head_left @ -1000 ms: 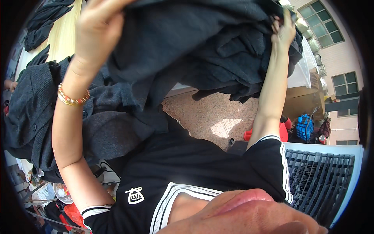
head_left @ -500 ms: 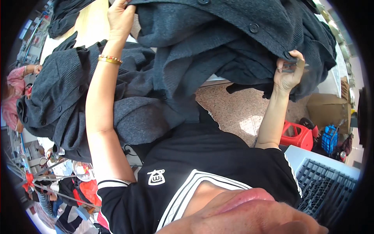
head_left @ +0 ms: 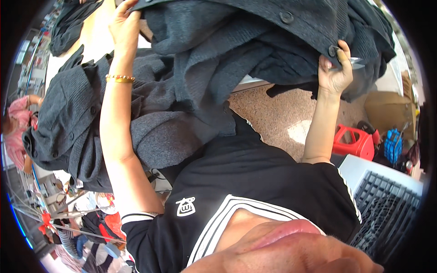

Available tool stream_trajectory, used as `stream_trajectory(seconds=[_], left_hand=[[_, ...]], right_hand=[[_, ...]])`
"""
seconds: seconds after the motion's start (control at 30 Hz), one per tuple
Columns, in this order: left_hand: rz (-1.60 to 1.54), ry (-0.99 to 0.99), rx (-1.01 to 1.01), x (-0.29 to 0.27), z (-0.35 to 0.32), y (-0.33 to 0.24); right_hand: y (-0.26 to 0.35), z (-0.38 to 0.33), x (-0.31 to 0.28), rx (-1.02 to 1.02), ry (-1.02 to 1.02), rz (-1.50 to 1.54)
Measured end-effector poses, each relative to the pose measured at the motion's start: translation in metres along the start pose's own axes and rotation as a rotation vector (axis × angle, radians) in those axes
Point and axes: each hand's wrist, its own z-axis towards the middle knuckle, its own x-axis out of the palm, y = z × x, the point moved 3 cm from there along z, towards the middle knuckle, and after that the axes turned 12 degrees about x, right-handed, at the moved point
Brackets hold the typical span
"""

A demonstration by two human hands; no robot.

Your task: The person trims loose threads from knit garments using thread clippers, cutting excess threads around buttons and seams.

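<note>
A dark grey knitted cardigan (head_left: 255,41) with round buttons is held up and spread across the top of the head view. My left hand (head_left: 122,22) grips its upper left edge; a gold bracelet (head_left: 120,78) sits on that wrist. My right hand (head_left: 336,68) pinches the buttoned edge at the right, together with a small metal tool (head_left: 353,63) that looks like thread snips. Below the garment hang more grey folds over my black shirt with white stripes.
A pile of similar grey cardigans (head_left: 68,127) lies on a light table (head_left: 93,36) at the left. A person in pink (head_left: 16,132) is at the far left edge. A red plastic stool (head_left: 353,141), a cardboard box (head_left: 387,107) and a grey crate (head_left: 387,200) stand on the speckled floor at the right.
The view has swung, so the garment and both hands sit higher and further apart in the picture. My right hand has shifted along the buttoned edge; both hands keep their hold.
</note>
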Motion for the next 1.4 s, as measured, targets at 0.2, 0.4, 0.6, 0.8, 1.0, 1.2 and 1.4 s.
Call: stream_trajectory(seconds=[0.2, 0.4, 0.6, 0.8, 1.0, 1.2, 1.4], left_hand=[[-0.032, 0.007, -0.065, 0.003, -0.007, 0.000], [-0.031, -0.029, -0.138, 0.010, -0.008, -0.001], [0.029, -0.028, -0.094, -0.002, -0.010, -0.009], [0.053, -0.056, -0.036, 0.001, -0.012, -0.007], [-0.211, -0.092, -0.062, 0.012, -0.008, -0.040], [-0.188, -0.093, 0.001, 0.008, -0.009, -0.051], [-0.100, -0.077, 0.057, 0.007, -0.011, -0.067]], right_hand=[[0.005, -0.005, 0.010, -0.040, -0.009, -0.021], [0.006, -0.010, -0.002, -0.035, 0.006, -0.017], [0.001, -0.005, 0.010, -0.007, -0.060, 0.009], [-0.004, -0.010, -0.009, 0.004, -0.109, -0.044], [-0.012, -0.008, -0.009, 0.039, -0.113, -0.049], [-0.018, -0.005, -0.012, 0.100, -0.264, -0.104], [-0.020, -0.007, -0.011, 0.101, -0.307, -0.144]])
